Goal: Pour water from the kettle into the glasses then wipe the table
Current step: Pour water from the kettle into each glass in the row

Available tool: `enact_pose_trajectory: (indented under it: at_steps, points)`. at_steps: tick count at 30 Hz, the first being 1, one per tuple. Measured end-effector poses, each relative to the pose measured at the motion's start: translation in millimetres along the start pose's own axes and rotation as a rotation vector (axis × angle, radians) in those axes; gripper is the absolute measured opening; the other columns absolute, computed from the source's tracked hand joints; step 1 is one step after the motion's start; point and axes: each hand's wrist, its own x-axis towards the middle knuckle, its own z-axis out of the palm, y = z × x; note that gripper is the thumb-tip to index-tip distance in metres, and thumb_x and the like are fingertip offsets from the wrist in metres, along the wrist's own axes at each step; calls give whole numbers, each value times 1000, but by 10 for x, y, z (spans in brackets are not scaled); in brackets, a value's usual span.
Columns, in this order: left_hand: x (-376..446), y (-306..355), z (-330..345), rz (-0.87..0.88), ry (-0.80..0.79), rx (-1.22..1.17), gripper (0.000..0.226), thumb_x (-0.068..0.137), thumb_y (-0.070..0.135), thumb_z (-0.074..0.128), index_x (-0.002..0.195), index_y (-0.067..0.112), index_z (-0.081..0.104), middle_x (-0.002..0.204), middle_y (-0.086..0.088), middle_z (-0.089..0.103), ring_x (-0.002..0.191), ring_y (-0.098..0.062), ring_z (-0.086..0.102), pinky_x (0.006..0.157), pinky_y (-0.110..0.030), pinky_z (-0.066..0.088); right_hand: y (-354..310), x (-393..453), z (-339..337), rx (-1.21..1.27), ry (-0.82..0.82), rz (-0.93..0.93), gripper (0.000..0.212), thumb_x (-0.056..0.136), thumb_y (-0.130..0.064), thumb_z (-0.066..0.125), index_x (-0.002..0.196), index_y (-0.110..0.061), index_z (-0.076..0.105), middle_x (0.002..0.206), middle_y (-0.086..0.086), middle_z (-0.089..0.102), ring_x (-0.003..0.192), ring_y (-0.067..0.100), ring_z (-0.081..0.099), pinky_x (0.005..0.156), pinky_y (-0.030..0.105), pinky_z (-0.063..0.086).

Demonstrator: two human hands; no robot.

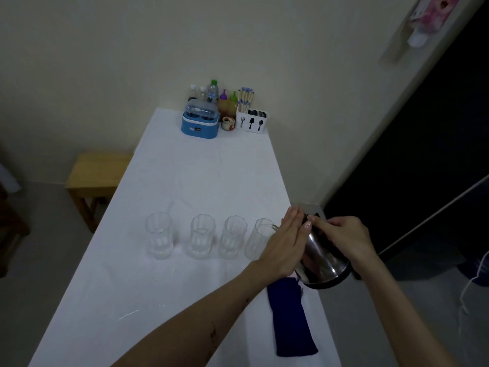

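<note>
Kettle (321, 256), steel with a black base, is tilting with its spout over the rim of the glass (258, 239) nearest the hands. The right hand (341, 238) is gripping it from above, fingers curled on the lid end. The left hand (287, 242) is pressing flat against its side, fingers straight and together. Three more glasses (197, 235) are standing in a row beyond the left hand. A blue cloth (291, 319) is lying under the left wrist on the table (158, 300).

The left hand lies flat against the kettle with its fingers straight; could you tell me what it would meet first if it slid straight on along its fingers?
Probably nothing: the left hand points up the picture, past the kettle, over bare table. Depth is unclear.
</note>
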Motion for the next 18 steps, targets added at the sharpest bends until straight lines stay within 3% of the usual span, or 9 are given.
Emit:
enact_pose_trajectory:
  at_steps: [5,9,18]
  points:
    - [19,-21,1,-18,51,-77,58,102,46,19,153,17,14,162,5,9,147,-1,2,121,-28,5,-80,24,-48,-48,-8,3,39,77,-58,74,63,-21,75,64,1,72,66,18,69,54,25,48]
    - [9,-53,16,-18,53,-72,60,101,48,18,153,19,11,162,7,8,147,0,0,122,-31,7,-107,21,-35,-71,-24,-6,41,77,-58,73,64,-19,76,67,3,73,66,18,69,53,25,49]
    - [-33,-56,-6,-48,79,-114,59,102,48,19,154,21,10,162,8,7,147,-2,2,119,-24,5,-173,7,-13,-103,-41,-28,41,80,-54,74,61,-17,75,66,7,72,64,20,68,51,25,48]
